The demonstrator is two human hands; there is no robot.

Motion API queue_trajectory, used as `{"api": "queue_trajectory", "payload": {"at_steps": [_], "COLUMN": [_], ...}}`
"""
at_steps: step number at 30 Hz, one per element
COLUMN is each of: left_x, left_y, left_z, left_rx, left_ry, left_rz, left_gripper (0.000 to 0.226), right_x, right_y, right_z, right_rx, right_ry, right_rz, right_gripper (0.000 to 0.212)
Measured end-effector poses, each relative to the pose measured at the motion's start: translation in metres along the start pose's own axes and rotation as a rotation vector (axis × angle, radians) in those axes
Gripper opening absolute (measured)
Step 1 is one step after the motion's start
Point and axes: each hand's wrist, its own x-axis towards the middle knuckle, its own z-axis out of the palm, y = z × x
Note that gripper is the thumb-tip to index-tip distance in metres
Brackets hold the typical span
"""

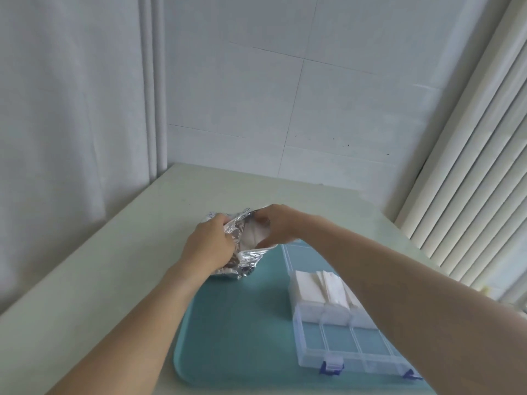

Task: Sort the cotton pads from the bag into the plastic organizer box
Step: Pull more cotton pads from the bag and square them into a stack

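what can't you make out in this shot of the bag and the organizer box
Head view, the only one:
- Inside of the foil bag: how many pads remain is hidden by the left hand, the right hand and crumpled foil.
- Organizer box: its right side is covered by the right forearm.
- Cotton pads in the box: too blurred to count.
- Blue mat: cut off by the bottom edge.

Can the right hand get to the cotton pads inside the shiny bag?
Probably yes. The left hand grips the foil bag and holds its mouth open, and the right hand is already at the opening, its fingers curled in toward something white inside, likely the pads. Nothing seems to block it.
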Motion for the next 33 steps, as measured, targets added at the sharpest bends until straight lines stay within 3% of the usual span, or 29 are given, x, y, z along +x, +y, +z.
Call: {"api": "queue_trajectory", "payload": {"at_steps": [3, 7, 11, 17, 22, 29, 33], "left_x": [0.001, 0.002, 0.002, 0.001, 0.001, -0.002, -0.008], "left_y": [-0.001, -0.001, -0.001, 0.004, 0.005, 0.008, 0.013], "left_z": [0.004, 0.005, 0.008, 0.008, 0.009, 0.008, 0.008], "left_rx": [-0.014, 0.002, 0.008, -0.031, -0.030, -0.048, -0.080], "left_ry": [0.022, 0.055, 0.056, 0.102, 0.117, 0.156, 0.180], "left_rz": [0.014, 0.015, 0.002, -0.001, -0.002, 0.027, 0.098], "left_gripper": [0.042, 0.038, 0.038, 0.042, 0.040, 0.036, 0.045], "right_x": [0.005, 0.003, 0.003, -0.002, -0.018, -0.030, -0.041], "right_y": [-0.004, -0.006, -0.004, -0.005, -0.004, 0.017, 0.043], "right_z": [0.005, 0.010, 0.016, 0.006, 0.000, -0.009, -0.014], "right_rx": [-0.024, 0.028, 0.205, 0.230, 0.394, 0.466, 0.705], "right_ry": [-0.106, -0.099, -0.062, 0.037, 0.095, 0.122, 0.175], "right_rz": [0.007, -0.020, 0.028, 0.081, 0.084, 0.217, 0.300], "right_gripper": [0.048, 0.046, 0.032, 0.036, 0.009, 0.021, 0.028]}}
